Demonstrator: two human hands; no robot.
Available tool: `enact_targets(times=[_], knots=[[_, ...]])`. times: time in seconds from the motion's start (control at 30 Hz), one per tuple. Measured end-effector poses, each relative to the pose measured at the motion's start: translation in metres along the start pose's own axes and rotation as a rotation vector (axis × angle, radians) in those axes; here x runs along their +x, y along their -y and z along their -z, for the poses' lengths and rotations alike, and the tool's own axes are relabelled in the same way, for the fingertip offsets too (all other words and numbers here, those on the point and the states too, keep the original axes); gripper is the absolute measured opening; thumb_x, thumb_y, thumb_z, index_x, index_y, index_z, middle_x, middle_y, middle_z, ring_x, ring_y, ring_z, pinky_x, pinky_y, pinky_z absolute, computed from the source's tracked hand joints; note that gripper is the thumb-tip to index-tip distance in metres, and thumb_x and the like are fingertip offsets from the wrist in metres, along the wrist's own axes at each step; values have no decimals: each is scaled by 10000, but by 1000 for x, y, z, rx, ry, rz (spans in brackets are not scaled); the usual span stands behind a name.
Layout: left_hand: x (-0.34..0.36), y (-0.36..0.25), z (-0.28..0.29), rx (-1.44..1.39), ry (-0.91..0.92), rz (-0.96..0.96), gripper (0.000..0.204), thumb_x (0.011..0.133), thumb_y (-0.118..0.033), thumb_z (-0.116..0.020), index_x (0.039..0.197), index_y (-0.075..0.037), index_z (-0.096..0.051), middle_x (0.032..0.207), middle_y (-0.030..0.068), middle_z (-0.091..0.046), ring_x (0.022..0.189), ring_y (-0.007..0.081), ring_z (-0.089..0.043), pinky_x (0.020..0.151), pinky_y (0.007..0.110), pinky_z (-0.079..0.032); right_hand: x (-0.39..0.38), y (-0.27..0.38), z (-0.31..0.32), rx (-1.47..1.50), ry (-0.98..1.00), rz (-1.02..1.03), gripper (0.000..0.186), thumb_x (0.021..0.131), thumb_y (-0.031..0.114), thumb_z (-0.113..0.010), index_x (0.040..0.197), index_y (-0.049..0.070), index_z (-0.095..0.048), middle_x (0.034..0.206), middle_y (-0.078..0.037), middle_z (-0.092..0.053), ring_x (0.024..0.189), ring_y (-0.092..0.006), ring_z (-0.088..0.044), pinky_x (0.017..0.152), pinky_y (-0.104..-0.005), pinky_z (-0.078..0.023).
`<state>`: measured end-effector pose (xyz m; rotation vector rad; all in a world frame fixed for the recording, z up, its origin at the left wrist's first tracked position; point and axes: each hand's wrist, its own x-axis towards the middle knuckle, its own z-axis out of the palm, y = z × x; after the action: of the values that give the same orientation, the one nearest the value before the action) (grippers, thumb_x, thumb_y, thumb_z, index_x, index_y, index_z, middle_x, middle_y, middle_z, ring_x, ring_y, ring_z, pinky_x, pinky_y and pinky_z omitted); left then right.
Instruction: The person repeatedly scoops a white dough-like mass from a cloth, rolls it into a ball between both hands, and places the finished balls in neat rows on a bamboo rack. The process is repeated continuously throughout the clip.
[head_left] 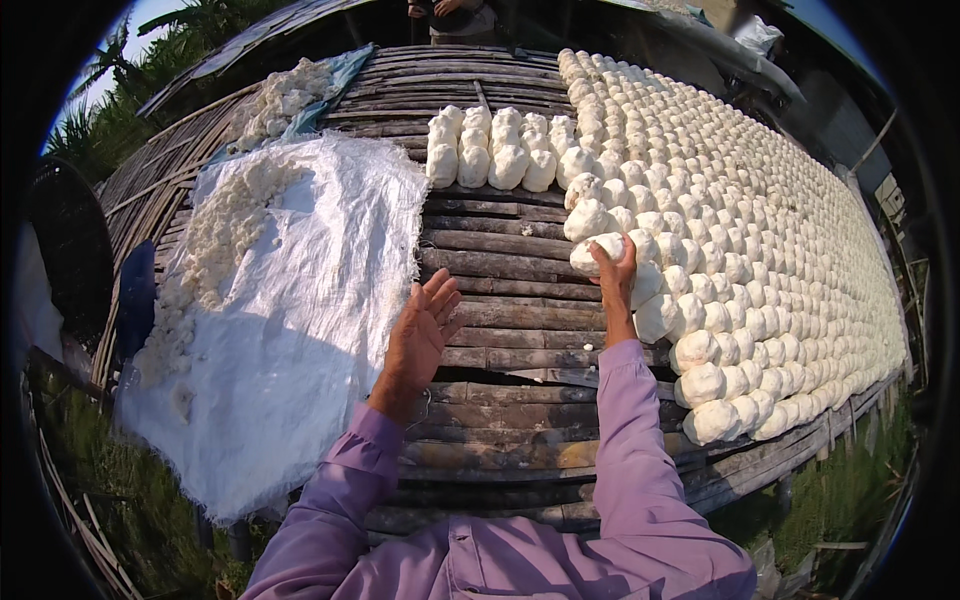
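Observation:
My right hand (619,268) is closed around a whitish, rounded lump of dough-like material (596,254), at the near left edge of a large block of similar lumps (740,240). What the lumps are made of I cannot tell. My left hand (424,325) is held over the slats with its fingers stretched out and nothing in it. It is close to the right edge of a white woven plastic sheet (330,260), where crumbly off-white material (225,225) lies along the left side.
Dark bamboo slats (510,300) form the platform, with a gap near the front. A short group of lumps (490,150) stands at the far middle. More crumbly material (290,95) lies on a blue sheet (345,75) at the far left. A person (455,15) stands beyond the platform.

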<state>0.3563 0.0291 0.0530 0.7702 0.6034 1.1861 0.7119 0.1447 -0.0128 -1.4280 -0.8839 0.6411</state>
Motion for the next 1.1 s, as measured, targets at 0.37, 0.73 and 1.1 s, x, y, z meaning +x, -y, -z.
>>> enact_targets(times=[0.37, 0.73, 1.1], knots=[[-202, -134, 170, 349, -700, -288, 744, 1010, -538, -475, 1541, -37, -331, 1560, 198, -367, 1457, 337, -324, 1175, 486, -252, 60, -1, -11, -1083, 16, 31, 779, 792, 409, -759, 1503, 304, -460, 1292, -279, -498, 1208, -464, -525, 978, -522, -461], [-324, -212, 303, 1434, -879, -78, 602, 977, -377, -638, 1452, -36, -497, 1539, 231, -415, 1446, 321, -380, 1165, 397, -317, -182, 150, -331, -168, 1195, -19, 552, 967, 390, -677, 1376, 35, -570, 1135, -35, -667, 915, -96, -655, 732, -245, -545], [-309, -331, 418, 782, -601, -151, 816, 1030, -620, -340, 1521, 32, -349, 1598, 220, -314, 1498, 326, -282, 1216, 414, -236, -392, 176, -640, -223, 1440, 31, 771, 955, 543, -614, 1440, -40, -478, 1398, -190, -574, 1310, -293, -530, 1072, -399, -421]])
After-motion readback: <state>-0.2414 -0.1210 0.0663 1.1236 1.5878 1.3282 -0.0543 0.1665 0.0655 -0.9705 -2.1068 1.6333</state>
